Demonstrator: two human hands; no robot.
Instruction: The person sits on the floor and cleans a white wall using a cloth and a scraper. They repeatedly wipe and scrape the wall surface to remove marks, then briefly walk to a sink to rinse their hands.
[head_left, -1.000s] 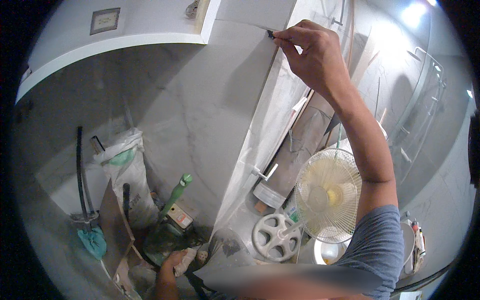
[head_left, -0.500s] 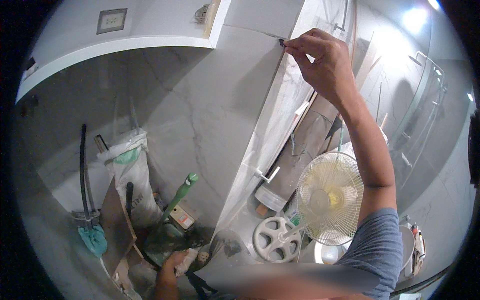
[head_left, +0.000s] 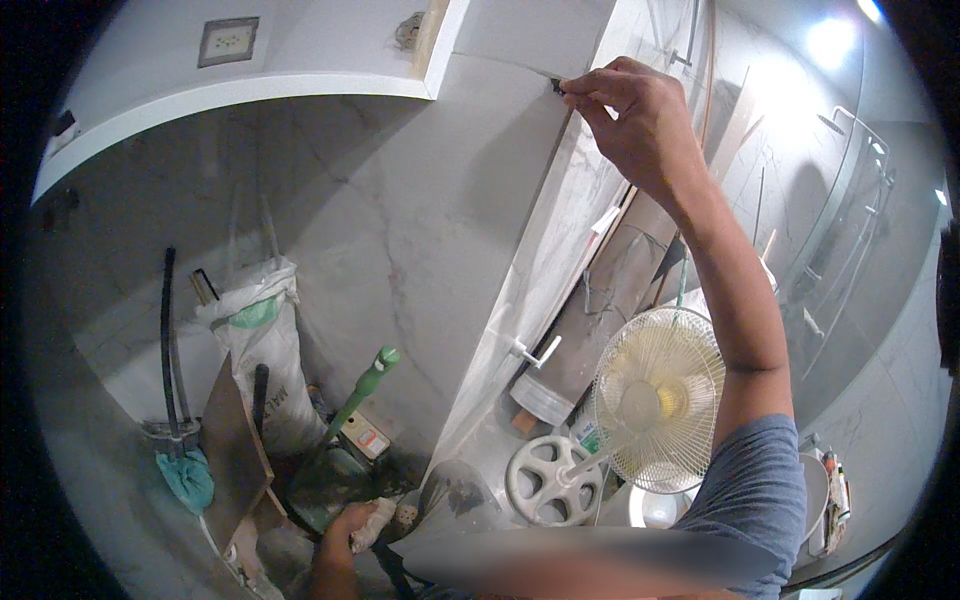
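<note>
My right hand [head_left: 640, 115] is raised to the grey marbled wall [head_left: 470, 170], close to its right-hand corner. Thumb and forefinger pinch a small dark piece [head_left: 558, 87], held against the thin seam between two wall tiles; its exact kind is too small to make out. Low in the picture, my left hand [head_left: 340, 528] is closed around a crumpled whitish cloth [head_left: 372, 524]. Beside that hand stands a dark, dusty container with a green handle [head_left: 365, 395] sticking up out of it.
A white standing fan [head_left: 655, 398] is below my right arm. A white shelf edge [head_left: 250, 100] juts out at upper left. White sacks [head_left: 265, 340], a brown board [head_left: 235, 450] and a teal cloth [head_left: 187, 480] sit at lower left. A wall hook [head_left: 540, 350] protrudes near the corner.
My right hand has slid slightly left along the tile seam with the dark piece still pinched. My left hand stays where it was with the cloth.
</note>
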